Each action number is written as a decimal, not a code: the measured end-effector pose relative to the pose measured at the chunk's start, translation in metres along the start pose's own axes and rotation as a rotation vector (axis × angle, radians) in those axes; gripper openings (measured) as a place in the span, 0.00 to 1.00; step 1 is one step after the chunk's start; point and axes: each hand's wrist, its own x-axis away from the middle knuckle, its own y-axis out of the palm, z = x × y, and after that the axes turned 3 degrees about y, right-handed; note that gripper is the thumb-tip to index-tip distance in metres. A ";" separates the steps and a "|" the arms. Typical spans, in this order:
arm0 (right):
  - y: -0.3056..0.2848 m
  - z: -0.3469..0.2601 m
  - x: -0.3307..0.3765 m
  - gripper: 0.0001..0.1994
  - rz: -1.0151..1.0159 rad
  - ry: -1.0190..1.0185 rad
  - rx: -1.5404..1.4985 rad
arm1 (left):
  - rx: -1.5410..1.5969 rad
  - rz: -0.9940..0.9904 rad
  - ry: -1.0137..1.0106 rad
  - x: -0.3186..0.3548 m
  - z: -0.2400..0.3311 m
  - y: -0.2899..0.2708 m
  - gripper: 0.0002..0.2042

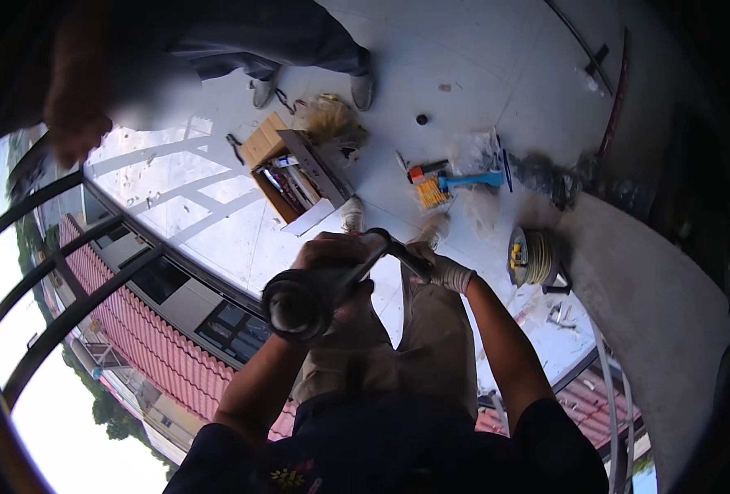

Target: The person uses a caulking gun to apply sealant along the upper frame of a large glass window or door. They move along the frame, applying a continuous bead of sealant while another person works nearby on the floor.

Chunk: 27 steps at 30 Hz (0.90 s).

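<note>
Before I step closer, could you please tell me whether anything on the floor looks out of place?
Yes: a blue tool lies loose beside crumpled clear plastic, and small scraps litter the floor near the cable reel, which looks untidy.

Elevated worksite: cardboard box (263,144) held supplies; cable reel (538,257) stood right of box, railing (56,265), red roof (138,325) left.

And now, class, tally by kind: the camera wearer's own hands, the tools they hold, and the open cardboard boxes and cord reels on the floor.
Left hand and right hand: 2
Black tubular tool: 1
Open cardboard box: 1
Cord reel: 1
Total: 5
</note>
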 end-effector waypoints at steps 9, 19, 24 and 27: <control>0.012 -0.146 0.105 0.21 -0.038 0.179 0.160 | 0.034 0.091 -0.084 0.047 0.193 0.035 0.26; 0.068 -0.106 0.131 0.18 0.056 -0.160 -0.088 | 0.135 0.225 0.044 0.163 0.307 0.024 0.27; 0.164 -0.157 0.174 0.16 -0.038 -0.505 0.810 | 0.092 0.254 0.073 0.266 0.310 -0.003 0.35; 0.170 -0.152 0.175 0.13 0.013 -0.403 1.077 | -0.266 0.266 0.134 0.307 0.284 -0.009 0.48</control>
